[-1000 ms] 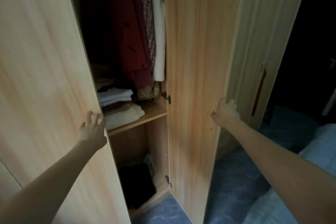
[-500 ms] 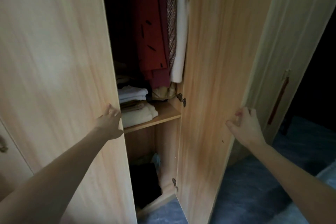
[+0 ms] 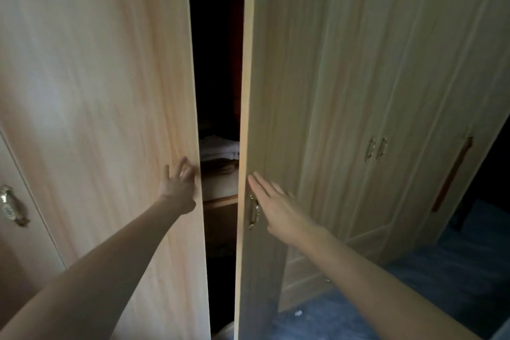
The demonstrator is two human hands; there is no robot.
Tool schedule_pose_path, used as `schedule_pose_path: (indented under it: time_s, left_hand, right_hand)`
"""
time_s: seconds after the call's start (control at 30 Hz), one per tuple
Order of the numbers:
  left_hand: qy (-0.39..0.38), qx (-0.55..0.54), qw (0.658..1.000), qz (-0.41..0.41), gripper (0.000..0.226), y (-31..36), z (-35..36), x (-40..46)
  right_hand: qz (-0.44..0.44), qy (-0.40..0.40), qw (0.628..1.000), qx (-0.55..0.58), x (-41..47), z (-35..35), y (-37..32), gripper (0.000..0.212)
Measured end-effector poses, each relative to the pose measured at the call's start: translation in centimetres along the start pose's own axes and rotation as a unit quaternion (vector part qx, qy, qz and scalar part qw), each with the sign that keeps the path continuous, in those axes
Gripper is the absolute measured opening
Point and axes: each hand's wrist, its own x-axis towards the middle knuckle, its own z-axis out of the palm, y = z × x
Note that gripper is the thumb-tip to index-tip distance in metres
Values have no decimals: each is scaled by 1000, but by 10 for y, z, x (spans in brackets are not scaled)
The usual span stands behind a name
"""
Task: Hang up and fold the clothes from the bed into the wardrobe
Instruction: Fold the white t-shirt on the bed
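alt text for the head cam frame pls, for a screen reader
Two bare hands, left hand and right hand, press flat on two pale wooden wardrobe doors, leaving a narrow dark gap. Folded white clothes on a wooden shelf show through it; a brass door handle sits beside the right hand.

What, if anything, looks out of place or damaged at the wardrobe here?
Nothing stands out. The left door and right door look intact and hang straight, with a narrow dark gap between them. The folded clothes lie stacked on the shelf. The left hand and right hand lie flat on the doors.
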Motion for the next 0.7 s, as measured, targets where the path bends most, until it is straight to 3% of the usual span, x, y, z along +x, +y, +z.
schedule_pose_path:
  time_s: [0.27,0.7]
  left_hand:
    - [20,0,997,-76,84,-8,17,-3]
    - [2,41,995,-87,86,-15,36,31]
  right_hand:
    - [9,-2,1000,-26,111,41,-17,94]
    - [34,60,997,-17,192,89,-14,89]
